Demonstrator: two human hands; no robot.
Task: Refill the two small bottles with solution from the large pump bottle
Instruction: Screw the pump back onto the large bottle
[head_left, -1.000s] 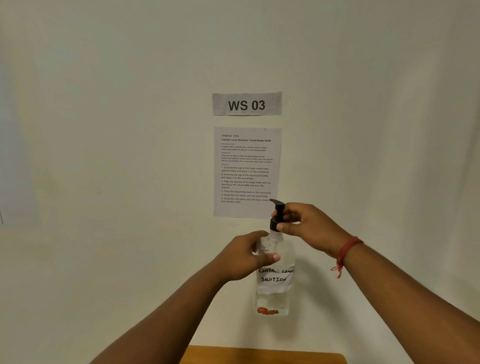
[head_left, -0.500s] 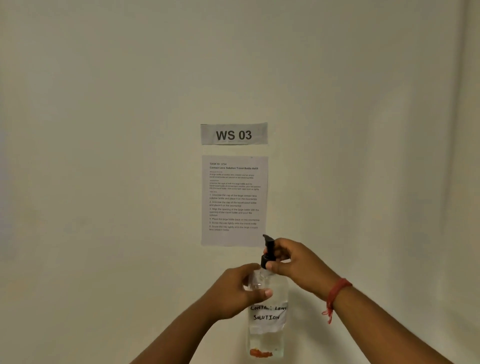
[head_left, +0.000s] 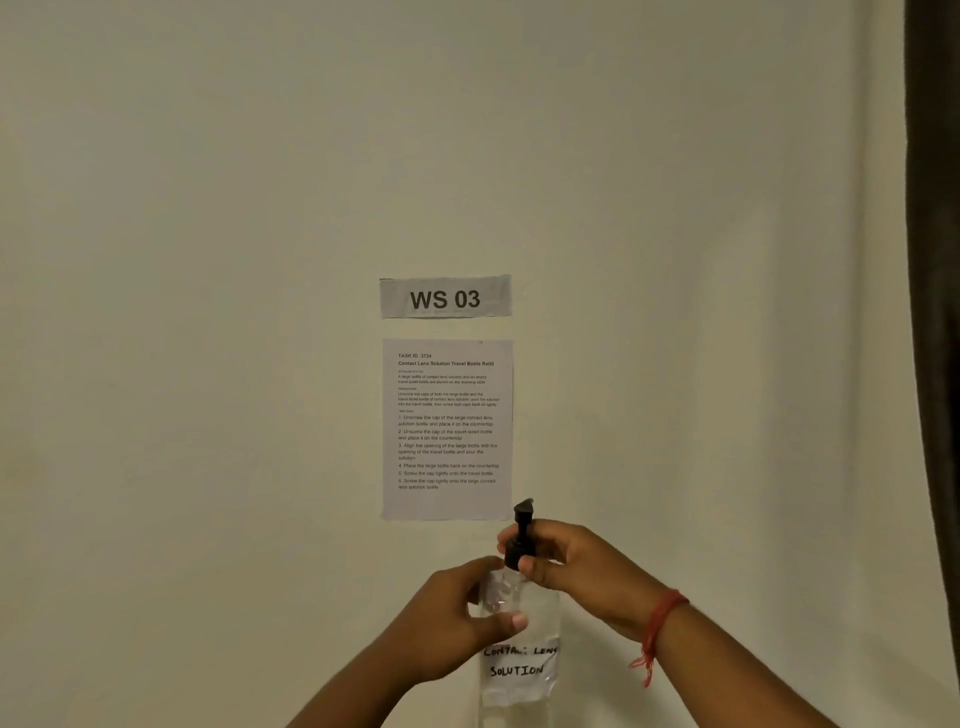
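Note:
The large pump bottle (head_left: 524, 670) is clear, with a white label handwritten "Contact Lens Solution", and is held up in front of the wall at the bottom centre. My left hand (head_left: 457, 618) grips its upper body from the left. My right hand (head_left: 576, 571) pinches the black pump collar (head_left: 515, 552) with thumb and fingers; the pump nozzle sticks up above them. The bottle's base is cut off by the frame's lower edge. The two small bottles are out of view.
A pale wall fills the view. A "WS 03" sign (head_left: 445, 297) and a printed instruction sheet (head_left: 447, 428) hang just behind the bottle. A dark curtain edge (head_left: 935, 260) runs down the far right. A red thread bracelet (head_left: 660, 623) circles my right wrist.
The view has tilted upward, so the bottle and both hands sit lower in frame and the wooden tabletop has dropped out of sight. Both hands keep their hold.

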